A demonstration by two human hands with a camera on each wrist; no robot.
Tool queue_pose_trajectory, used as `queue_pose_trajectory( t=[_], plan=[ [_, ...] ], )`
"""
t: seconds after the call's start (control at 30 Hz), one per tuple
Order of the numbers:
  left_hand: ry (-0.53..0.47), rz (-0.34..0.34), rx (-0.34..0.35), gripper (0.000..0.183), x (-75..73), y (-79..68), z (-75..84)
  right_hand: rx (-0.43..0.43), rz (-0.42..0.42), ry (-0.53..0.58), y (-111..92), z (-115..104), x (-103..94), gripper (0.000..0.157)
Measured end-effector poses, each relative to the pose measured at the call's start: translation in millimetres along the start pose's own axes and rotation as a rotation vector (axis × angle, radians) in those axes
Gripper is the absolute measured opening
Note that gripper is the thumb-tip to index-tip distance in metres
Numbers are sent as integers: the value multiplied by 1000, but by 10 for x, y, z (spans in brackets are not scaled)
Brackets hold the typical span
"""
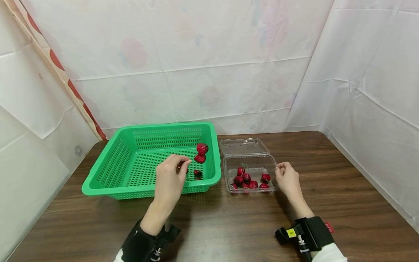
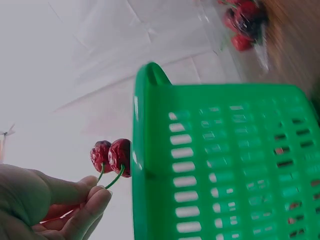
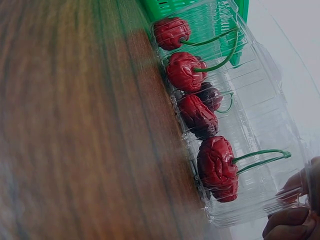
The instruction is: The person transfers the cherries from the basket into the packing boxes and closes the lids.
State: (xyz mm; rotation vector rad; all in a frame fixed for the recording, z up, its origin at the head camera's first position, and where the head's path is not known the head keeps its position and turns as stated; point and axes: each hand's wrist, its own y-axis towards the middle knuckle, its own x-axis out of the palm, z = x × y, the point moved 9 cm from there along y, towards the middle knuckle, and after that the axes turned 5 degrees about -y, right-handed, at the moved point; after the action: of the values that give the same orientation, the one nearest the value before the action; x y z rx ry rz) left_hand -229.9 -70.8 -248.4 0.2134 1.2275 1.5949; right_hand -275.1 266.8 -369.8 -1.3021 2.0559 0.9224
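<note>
My left hand (image 1: 168,178) is raised over the right part of the green basket (image 1: 98,188). Its thumb and fingertips pinch the green stems of a pair of wrinkled red cherries (image 2: 119,156), which stick out beyond the fingers near the basket's rim in the left wrist view. A few more cherries (image 1: 197,173) lie in the basket below. At the right, my right hand (image 1: 288,180) grips the right side of a clear plastic clamshell box (image 1: 271,160) between thumb and fingers. Several red cherries (image 3: 217,162), some with joined stems, rest inside the box.
The box's clear lid (image 1: 244,147) is folded back behind it. Both containers stand on a brown wooden table (image 1: 226,233), the basket left and the box close to its right. White sheets (image 1: 203,65) hang behind and along both sides.
</note>
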Motion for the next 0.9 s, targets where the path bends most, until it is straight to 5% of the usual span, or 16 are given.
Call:
queue_pose_trajectory(
  t=[0.37, 0.9],
  plan=[
    [-87, -19, 21, 5, 153, 19, 196, 8, -2, 10, 2, 2, -1, 17],
    [-159, -130, 28, 5, 607, -26, 513, 13, -17, 13, -1, 4, 11, 18]
  ],
)
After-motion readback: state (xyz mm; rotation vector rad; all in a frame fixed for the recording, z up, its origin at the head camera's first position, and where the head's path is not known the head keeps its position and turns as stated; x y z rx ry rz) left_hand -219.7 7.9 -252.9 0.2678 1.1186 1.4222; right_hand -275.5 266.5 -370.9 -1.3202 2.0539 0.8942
